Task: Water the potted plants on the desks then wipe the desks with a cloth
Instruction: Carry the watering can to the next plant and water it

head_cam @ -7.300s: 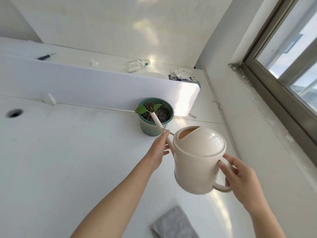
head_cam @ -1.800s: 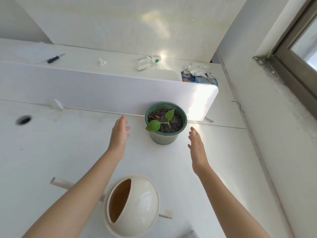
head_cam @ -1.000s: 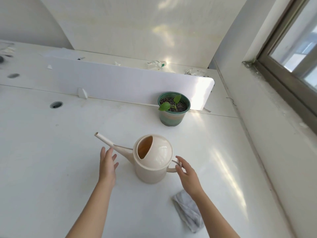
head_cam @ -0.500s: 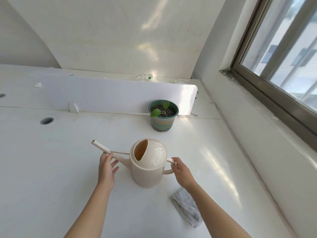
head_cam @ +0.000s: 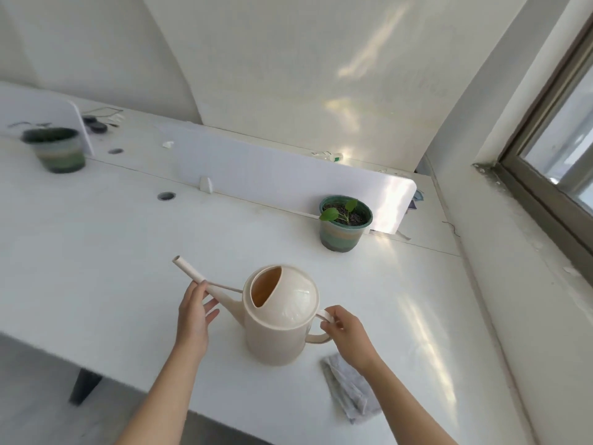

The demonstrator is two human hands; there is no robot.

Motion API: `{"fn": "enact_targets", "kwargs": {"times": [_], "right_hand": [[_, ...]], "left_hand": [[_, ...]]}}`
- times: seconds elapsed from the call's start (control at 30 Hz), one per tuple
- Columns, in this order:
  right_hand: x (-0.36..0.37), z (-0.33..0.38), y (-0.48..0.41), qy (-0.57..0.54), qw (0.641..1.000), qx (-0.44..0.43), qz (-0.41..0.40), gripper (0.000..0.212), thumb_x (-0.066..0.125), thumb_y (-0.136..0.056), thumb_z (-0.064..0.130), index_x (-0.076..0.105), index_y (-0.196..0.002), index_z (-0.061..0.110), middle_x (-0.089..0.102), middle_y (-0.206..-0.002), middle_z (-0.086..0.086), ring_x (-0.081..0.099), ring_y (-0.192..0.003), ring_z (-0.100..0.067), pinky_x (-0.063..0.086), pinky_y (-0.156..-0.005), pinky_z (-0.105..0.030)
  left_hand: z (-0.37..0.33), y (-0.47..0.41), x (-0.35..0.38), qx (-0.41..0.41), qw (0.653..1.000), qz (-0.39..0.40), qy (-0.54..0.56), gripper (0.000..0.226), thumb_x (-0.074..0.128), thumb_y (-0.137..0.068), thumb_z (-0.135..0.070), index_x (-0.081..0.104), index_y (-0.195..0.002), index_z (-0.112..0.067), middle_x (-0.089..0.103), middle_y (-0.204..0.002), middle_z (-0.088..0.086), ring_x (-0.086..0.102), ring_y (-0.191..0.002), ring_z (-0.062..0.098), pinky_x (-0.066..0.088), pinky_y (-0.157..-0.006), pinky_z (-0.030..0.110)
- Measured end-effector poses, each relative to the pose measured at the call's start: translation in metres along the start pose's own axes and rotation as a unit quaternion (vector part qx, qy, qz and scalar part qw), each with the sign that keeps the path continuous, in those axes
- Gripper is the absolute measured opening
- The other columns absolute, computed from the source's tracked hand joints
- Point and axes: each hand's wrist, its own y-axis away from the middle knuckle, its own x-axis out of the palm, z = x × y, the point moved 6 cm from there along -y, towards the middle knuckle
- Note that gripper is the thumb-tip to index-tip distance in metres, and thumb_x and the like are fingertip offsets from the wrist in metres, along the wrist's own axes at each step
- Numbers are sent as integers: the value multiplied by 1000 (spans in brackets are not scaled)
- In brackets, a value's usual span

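A cream watering can (head_cam: 278, 319) stands on the white desk (head_cam: 96, 258), spout pointing left. My right hand (head_cam: 345, 329) grips its handle. My left hand (head_cam: 194, 311) touches the spout from below, fingers loosely spread. A green pot with a small leafy plant (head_cam: 344, 221) sits at the back right, against the white divider (head_cam: 288, 184). A second green pot (head_cam: 56, 149) stands blurred on the far left desk. A grey cloth (head_cam: 349, 391) lies crumpled near the front edge, under my right forearm.
A cable hole (head_cam: 166, 196) is in the desk left of centre. Small clutter and a bottle (head_cam: 327, 154) lie behind the divider. A wall and window sill (head_cam: 529, 252) run along the right. The desk's front edge drops to the floor at lower left.
Both hands left the plant and came back to the watering can. My right hand closed on its handle, my left hand reached the spout. The view turned left, revealing the second pot.
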Motion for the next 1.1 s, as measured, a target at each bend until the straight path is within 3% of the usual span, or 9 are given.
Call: {"fn": "enact_targets", "kwargs": {"times": [0.13, 0.27, 0.43, 0.57, 0.63, 0.73, 0.87, 1.0, 1.1], "right_hand": [[0, 33, 23, -32, 997, -45, 62, 19, 52, -85, -1, 54, -74, 14, 47, -72, -5, 40, -60, -5, 35, -57, -12], [7, 55, 50, -17, 987, -75, 138, 23, 53, -84, -1, 56, -71, 17, 50, -71, -5, 43, -64, -10, 34, -55, -14], [35, 73, 79, -19, 971, -116, 208, 22, 54, -84, -3, 58, -72, 15, 50, -65, 3, 45, -56, 3, 37, -56, -8], [80, 93, 101, -17, 947, -137, 290, 17, 54, -82, -4, 59, -70, 6, 44, -61, 2, 39, -53, -2, 33, -54, -12], [106, 103, 113, -12, 935, -142, 326, 13, 55, -82, -5, 60, -70, 0, 43, -58, 3, 36, -52, -3, 31, -53, -14], [149, 117, 131, 7, 916, -154, 369, 31, 57, -81, -3, 62, -61, 20, 49, -58, 7, 41, -56, -5, 33, -55, -15], [211, 134, 152, 56, 895, -170, 410, 25, 59, -81, 0, 64, -67, 21, 53, -63, 1, 43, -60, -6, 35, -59, -18], [274, 156, 173, 81, 885, -188, 419, 29, 61, -79, 0, 60, -62, 24, 50, -50, 13, 40, -51, -2, 31, -52, -12], [317, 173, 187, 87, 885, -187, 418, 27, 63, -77, 0, 60, -61, 22, 53, -60, 4, 42, -56, -4, 34, -58, -19]], "left_hand": [[-17, 49, -32, 47, 997, -53, 30, 34, 39, -96, -25, 49, -127, -13, 53, -116, 5, 52, -107, 25, 40, -86, 35], [-22, 106, -69, 90, 988, -114, 60, 21, 39, -95, -22, 53, -112, -20, 57, -109, 1, 55, -97, 18, 43, -77, 30], [-27, 167, -114, 132, 972, -185, 55, 22, 37, -95, -16, 58, -93, -23, 68, -85, -5, 63, -82, 10, 46, -77, 25], [-32, 213, -171, 143, 950, -269, 72, 23, 37, -96, -16, 56, -85, -23, 60, -85, -1, 58, -82, 13, 43, -75, 27], [-36, 231, -199, 151, 939, -299, 84, 21, 37, -96, -17, 54, -85, -23, 57, -84, -1, 55, -82, 14, 42, -75, 27], [-37, 253, -239, 157, 918, -346, 111, 20, 36, -96, -18, 53, -88, -22, 55, -82, -1, 54, -80, 14, 41, -74, 27], [-42, 269, -300, 155, 894, -396, 140, 16, 37, -95, -17, 50, -103, -17, 54, -84, 0, 53, -80, 15, 42, -72, 26], [-59, 275, -364, 157, 887, -412, 139, 17, 38, -95, -17, 51, -106, -18, 55, -86, -1, 54, -83, 15, 43, -73, 27], [-82, 271, -409, 162, 890, -406, 128, 18, 38, -95, -18, 51, -107, -18, 55, -87, -1, 53, -87, 17, 42, -74, 29]]}}
